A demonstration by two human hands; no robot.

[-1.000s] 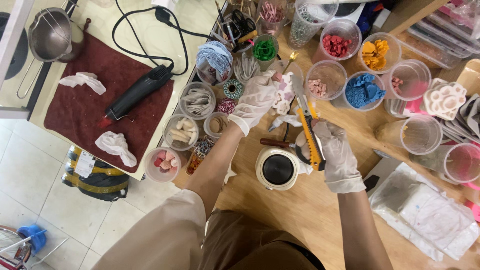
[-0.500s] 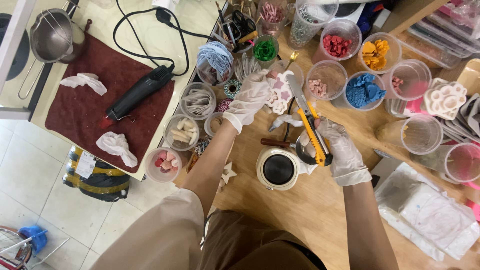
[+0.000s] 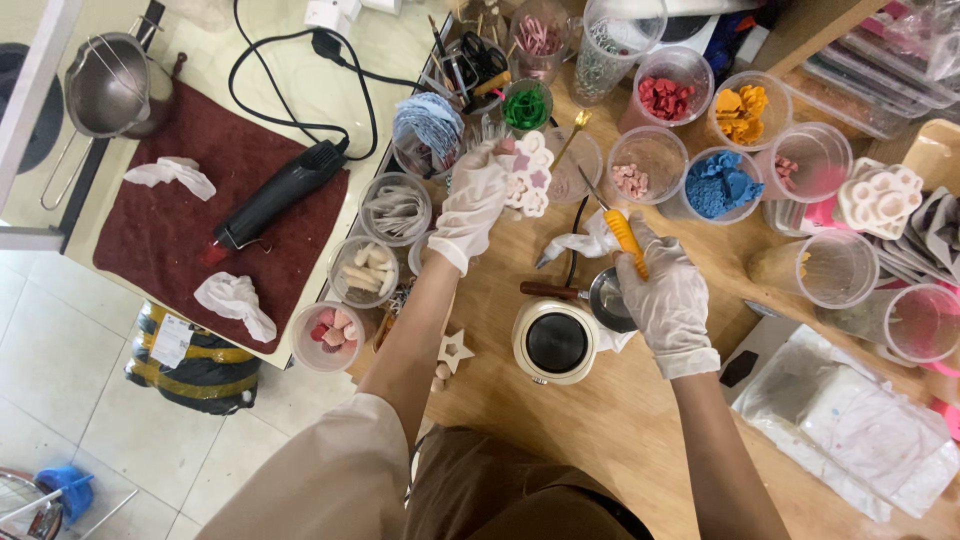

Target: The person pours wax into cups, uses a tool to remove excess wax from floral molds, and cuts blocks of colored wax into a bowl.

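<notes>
Both hands wear thin white gloves. My left hand [image 3: 472,200] holds up a white flower-shaped mould [image 3: 527,174] with pink and purple pieces in its cups, tilted on edge above the wooden table [image 3: 600,420]. My right hand [image 3: 665,290] grips a yellow utility knife [image 3: 618,222] with its blade out, the tip pointing up-left toward the mould and a little apart from it. Under the right hand sit a small metal melting spoon with a wooden handle [image 3: 560,291] and a crumpled white tissue [image 3: 575,243].
A round cream-coloured warmer [image 3: 555,342] stands near the table's front. Several clear cups hold red [image 3: 668,97], orange [image 3: 745,112], blue [image 3: 722,184] and pink [image 3: 632,178] wax pieces. A black heat gun [image 3: 275,195] lies on a dark red cloth [image 3: 160,240] at left. A white paw-shaped mould [image 3: 880,200] lies at right.
My left hand has lifted the flower mould up and to the left, tilting it on edge. My right hand has turned the knife so less of its handle shows.
</notes>
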